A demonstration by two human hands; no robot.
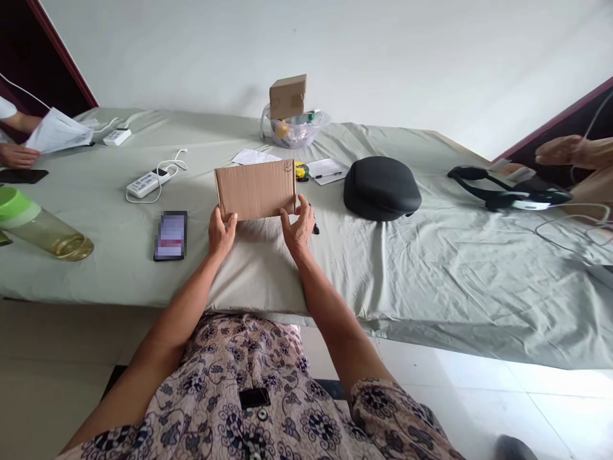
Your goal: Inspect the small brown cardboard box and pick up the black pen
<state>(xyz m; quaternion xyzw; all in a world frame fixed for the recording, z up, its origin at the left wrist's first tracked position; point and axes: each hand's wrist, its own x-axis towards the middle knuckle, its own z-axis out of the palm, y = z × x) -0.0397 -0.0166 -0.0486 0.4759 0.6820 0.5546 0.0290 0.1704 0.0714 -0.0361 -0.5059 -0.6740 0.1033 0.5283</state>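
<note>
I hold a flat brown cardboard piece (255, 189) upright above the grey-green cloth-covered table (407, 268). My left hand (221, 233) grips its lower left corner, thumb in front. My right hand (297, 227) grips its lower right corner, fingers curled round the edge. A black pen (315, 227) lies on the cloth just behind my right hand. A yellow object (301, 171) shows behind the cardboard's right edge.
A phone (170, 235) lies left of my hands, beyond it a white power strip (145, 183). A black case (381, 188) sits right. A clear bowl (295, 130) bears a small cardboard box (288, 96). A green-capped bottle (41, 226) lies far left. Other people's hands show at both edges.
</note>
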